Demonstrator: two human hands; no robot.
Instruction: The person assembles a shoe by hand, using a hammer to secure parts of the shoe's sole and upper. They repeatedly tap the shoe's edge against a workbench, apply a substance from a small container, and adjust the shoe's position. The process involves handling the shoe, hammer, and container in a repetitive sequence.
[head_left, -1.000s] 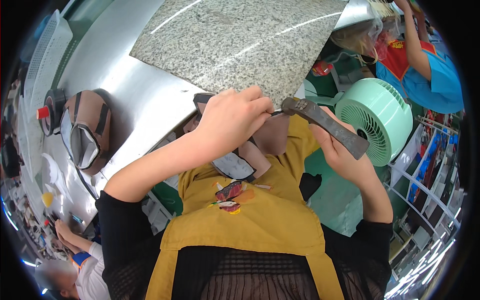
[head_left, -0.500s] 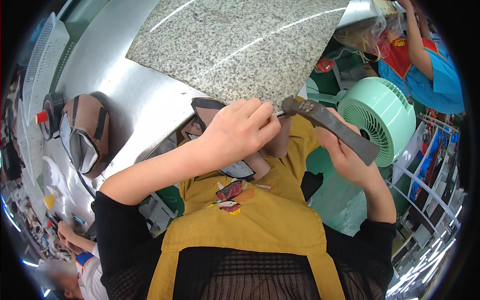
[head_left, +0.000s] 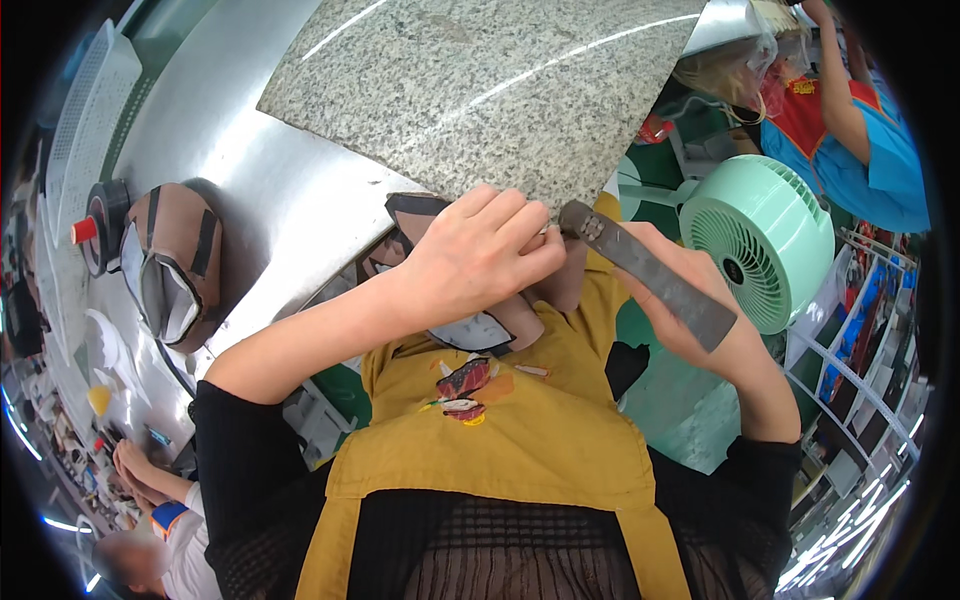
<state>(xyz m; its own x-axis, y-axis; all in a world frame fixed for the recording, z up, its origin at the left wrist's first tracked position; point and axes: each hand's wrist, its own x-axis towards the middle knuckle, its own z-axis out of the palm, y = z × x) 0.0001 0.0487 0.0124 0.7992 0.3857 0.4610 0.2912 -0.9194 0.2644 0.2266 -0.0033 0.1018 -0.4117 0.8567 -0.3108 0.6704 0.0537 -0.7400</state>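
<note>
My left hand (head_left: 480, 255) grips a brown leather shoe upper (head_left: 500, 325) with black trim, pressed against my yellow apron at the edge of a granite slab (head_left: 480, 80). My right hand (head_left: 700, 310) is closed around the handle of long grey metal pincers (head_left: 640, 268), whose jaw meets the upper's edge beside my left fingertips. The greater part of the upper is hidden under my left hand.
A second brown upper on a last (head_left: 172, 262) rests on the steel bench (head_left: 290, 190) to the left. A mint green fan (head_left: 765, 235) stands on the right. Another person in blue and red (head_left: 860, 120) is at upper right, and someone's hands (head_left: 135, 465) show at lower left.
The pincers swung up and in, so their jaw now touches the upper's edge by my left fingers. My left hand shifted slightly lower and right on the upper.
</note>
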